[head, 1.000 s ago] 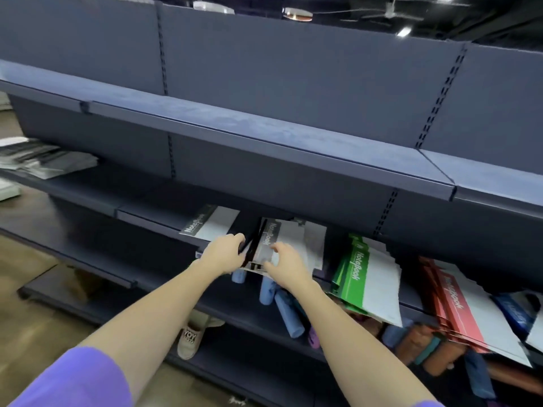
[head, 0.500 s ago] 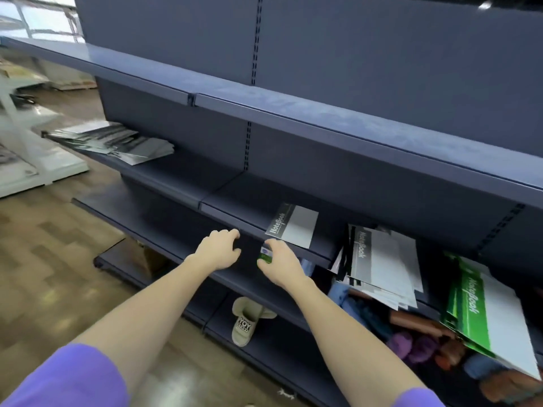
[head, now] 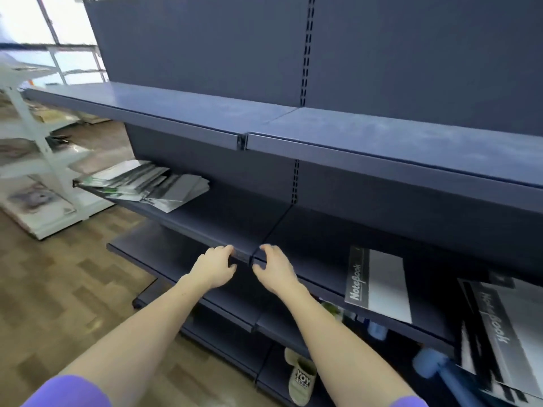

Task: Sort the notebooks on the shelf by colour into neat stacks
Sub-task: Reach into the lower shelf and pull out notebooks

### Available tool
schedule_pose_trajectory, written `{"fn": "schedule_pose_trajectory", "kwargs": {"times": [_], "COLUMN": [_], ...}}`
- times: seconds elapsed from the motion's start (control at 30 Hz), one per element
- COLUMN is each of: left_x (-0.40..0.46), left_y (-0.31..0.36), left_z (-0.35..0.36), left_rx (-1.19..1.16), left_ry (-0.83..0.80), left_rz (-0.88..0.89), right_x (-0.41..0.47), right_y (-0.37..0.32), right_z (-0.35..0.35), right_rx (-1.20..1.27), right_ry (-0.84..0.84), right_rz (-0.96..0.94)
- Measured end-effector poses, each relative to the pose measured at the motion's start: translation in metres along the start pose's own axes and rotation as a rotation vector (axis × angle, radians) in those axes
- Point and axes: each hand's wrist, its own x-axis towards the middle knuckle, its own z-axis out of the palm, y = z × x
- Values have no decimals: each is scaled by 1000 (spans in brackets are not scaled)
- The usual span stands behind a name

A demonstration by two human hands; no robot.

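Head view showed me both arms stretched forward and slightly up toward the dark blue shelf (head: 205, 227), purple sleeves (head: 67, 390) at the bottom edge of the frame. My left hand (head: 214, 268) was at the shelf's front lip, fingers loosely curled with the tips touching or just over the edge; it held nothing. My right hand (head: 274, 270) sat just beside it, on the other side of the seam between two shelf boards, fingers spread and bent, thumb pointing left, also holding nothing. I could not tell whether the right fingertips rested on the lip or hung just short of it. The two hands were near each other but apart, both palms down.

Notebooks lay in three places on that shelf level. A loose fanned pile (head: 147, 183) of grey, black and a few green-edged ones sat well to the left of my hands, toward the back. A single grey notebook (head: 379, 284) with a black "NoteBook" spine strip lay flat to the right of my right hand, its corner overhanging the front edge. Farther right, a grey stack (head: 505, 333) tilted over the edge at the frame border, blurred.

On lower shelves I saw a beige slipper (head: 301, 378) and blue rolls (head: 432, 364). A white rack (head: 32, 136) stood off to the left on the wooden floor (head: 58, 289).
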Motion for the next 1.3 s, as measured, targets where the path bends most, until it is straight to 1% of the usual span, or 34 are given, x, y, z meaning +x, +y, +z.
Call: {"fn": "schedule_pose_trajectory", "kwargs": {"times": [0.07, 0.13, 0.4, 0.47, 0.6, 0.73, 0.83, 0.87, 0.93, 1.07, 1.13, 1.23, 1.3], "left_x": [25, 48, 107, 122, 159, 193, 224, 235, 253, 281, 286, 283, 279], "left_y": [-31, -63, -173, -203, -267, -326, -362, -371, -381, -388, -388, -381, -376], "left_z": [-15, -28, -68, -75, -88, -103, -111, -114, -117, -107, -94, -83, -84], "left_rx": [0, -23, -45, -44, -73, -77, -39, -19, 25, -30, -1, 83, 167], "left_ry": [-7, 31, 120, 121, 132, 100, 102, 107, 94, -19, -48, 99, 156], "left_rz": [-24, -61, -134, -143, -111, -32, 12, 21, 51, 215, 246, 259, 286], "right_x": [32, 65, 169, 191, 246, 299, 328, 333, 334, 317, 307, 298, 294], "right_y": [-16, -29, -104, -127, -172, -216, -237, -240, -241, -224, -213, -206, -206], "right_z": [13, 24, 77, 94, 130, 162, 187, 193, 204, 207, 205, 204, 204], "right_rx": [31, 30, -46, -65, -115, -179, -275, -292, -348, -489, -511, -478, -458], "right_ry": [-22, -55, -108, -118, -86, -21, -54, -64, -33, 58, 73, 97, 121], "right_rz": [2, -21, -80, -89, -103, -50, -52, -31, 23, 190, 270, 292, 295]}}
